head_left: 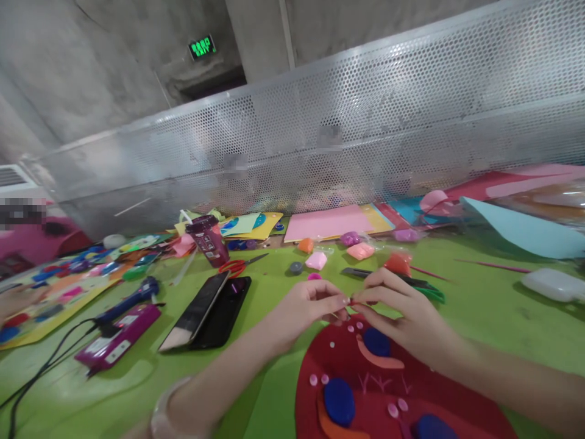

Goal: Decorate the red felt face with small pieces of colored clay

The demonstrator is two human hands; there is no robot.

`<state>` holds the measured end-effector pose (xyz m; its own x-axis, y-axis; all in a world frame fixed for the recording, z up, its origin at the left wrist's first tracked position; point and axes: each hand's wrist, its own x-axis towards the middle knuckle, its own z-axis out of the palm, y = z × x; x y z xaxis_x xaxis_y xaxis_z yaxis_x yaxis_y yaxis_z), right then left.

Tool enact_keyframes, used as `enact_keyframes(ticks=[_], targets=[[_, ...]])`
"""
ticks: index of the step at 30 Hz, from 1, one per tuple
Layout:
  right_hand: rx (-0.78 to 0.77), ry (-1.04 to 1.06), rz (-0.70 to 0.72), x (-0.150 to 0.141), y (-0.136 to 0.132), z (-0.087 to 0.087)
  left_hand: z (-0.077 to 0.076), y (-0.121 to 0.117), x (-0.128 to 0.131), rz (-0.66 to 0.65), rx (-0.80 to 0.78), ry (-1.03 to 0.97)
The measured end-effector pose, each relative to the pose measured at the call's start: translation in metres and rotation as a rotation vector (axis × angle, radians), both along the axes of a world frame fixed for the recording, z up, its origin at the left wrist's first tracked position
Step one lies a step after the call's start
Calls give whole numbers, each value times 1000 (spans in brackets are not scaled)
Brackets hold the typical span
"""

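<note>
My left hand (320, 303) and my right hand (393, 305) meet fingertip to fingertip above the far edge of a red paper sheet (379, 378). Both are closed in a pinch around a small red piece (351, 302), perhaps modelling clay; it is mostly hidden by the fingers. On the red sheet sit blue oval clay pieces (339, 402), curved orange strips (377, 355) and small pink dots (325, 379). Thin pink branching lines are drawn or laid between them.
Beyond my hands lie bagged clay lumps (361, 250), red-handled scissors (234, 267) and a cutter knife (359, 272). To the left are a dark cup (208, 241), a phone (196, 311), a glue gun (130, 302) and a purple power strip (119, 339). A perforated metal panel (292, 140) stands behind.
</note>
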<state>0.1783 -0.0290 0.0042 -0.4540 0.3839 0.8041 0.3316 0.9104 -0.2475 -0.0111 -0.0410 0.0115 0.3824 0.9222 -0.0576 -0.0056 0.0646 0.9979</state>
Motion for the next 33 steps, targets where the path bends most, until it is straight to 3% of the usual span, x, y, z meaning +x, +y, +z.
enact_keyframes(ticks=[10, 15, 25, 33], targets=[[-15, -9, -7, 1, 1, -1, 3, -1, 0, 1, 10, 60], [-34, -24, 19, -1, 3, -3, 1, 0, -1, -7, -25, -15], [64, 14, -110, 3, 12, 3, 7, 1, 1, -2, -150, -176], [61, -64, -45, 17, 40, -24, -2, 6, 4, -11, -167, -228]])
